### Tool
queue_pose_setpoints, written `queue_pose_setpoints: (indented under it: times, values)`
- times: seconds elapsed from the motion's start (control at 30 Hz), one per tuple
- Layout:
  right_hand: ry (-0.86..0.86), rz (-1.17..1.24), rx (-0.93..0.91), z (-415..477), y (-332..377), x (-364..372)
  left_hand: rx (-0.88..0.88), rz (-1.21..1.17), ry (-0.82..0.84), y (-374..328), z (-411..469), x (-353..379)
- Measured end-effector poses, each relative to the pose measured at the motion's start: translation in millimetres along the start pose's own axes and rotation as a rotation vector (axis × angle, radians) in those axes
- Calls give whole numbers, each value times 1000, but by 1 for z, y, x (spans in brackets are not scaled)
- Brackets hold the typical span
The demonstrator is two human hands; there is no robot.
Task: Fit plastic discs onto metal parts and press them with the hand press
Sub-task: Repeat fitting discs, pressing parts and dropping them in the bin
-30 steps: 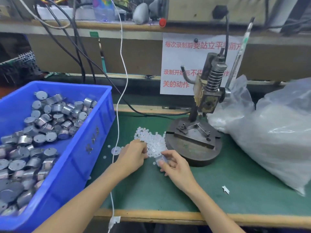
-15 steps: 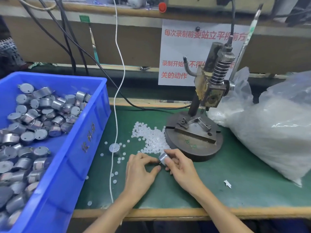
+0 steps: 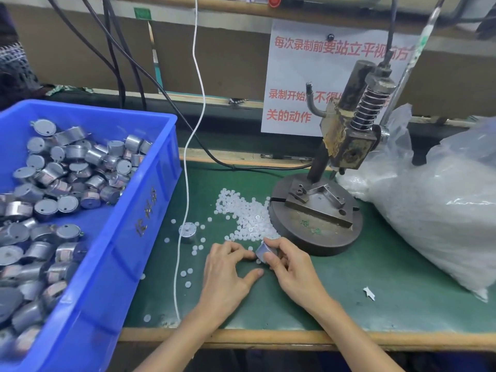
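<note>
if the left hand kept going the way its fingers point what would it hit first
The small metal part pinched in the right hand. The left hand points its fingers up and to the right at it, with the fingertips almost on it. Whether they already touch is unclear.

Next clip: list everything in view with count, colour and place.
Mat: one, green, covering bench.
Bin: one, blue, left side.
Metal parts: many, silver, heaped in bin.
White cable: one, white, hanging onto mat.
Black cables: several, black, back.
Loose metal part: one, silver, on mat beside white cable.
Hand press: one, dark metal, centre right.
Plastic discs: many, translucent white, piled against press base, some scattered.
Bags: unclear, clear plastic, right side.
Sign: one, white with red characters, behind press.
Scrap: one, white, mat's right part.
Held metal part: one, silver, front centre.
Left hand: fingertips at held part.
Right hand: grips held part.
</note>
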State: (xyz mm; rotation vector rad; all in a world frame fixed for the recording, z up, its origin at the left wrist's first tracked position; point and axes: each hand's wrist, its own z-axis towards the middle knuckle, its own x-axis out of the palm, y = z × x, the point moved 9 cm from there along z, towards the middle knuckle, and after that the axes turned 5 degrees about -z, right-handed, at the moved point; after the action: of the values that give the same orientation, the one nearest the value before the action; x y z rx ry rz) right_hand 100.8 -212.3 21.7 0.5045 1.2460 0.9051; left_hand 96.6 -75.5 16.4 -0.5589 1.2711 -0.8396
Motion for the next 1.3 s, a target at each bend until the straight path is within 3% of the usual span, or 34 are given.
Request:
queue_pose_setpoints:
  times: [0.3, 0.47, 0.67, 0.93, 1.03, 1.17, 1.23, 1.3]
  values:
    - [10, -299, -276, -6, 31, 8, 16, -41, -20, -6, -1, -3]
    - [4, -350, -341, -8, 35, 10, 34, -36, -20, -7, -2, -2]
    - [24, -362, -350, -8, 35, 14, 31, -10, -11, -8, -1, -1]
    - [64, -296, -223, -8, 24, 13, 20, -13, 17, -12, 0, 0]
    - [-111, 7, 28, -8, 10, -7, 56, -132, 0, -33, 10, -1]
    - [-421, 926, 456, -5, -20, -32, 194, -183, 10, -85, 43, 11]
    - [-485, 1063, 515, 1, -23, -47, 215, -179, 47, -106, 65, 26]
    - [-479, 987, 517, 4, -23, -64, 236, -136, 79, -121, 86, 43]
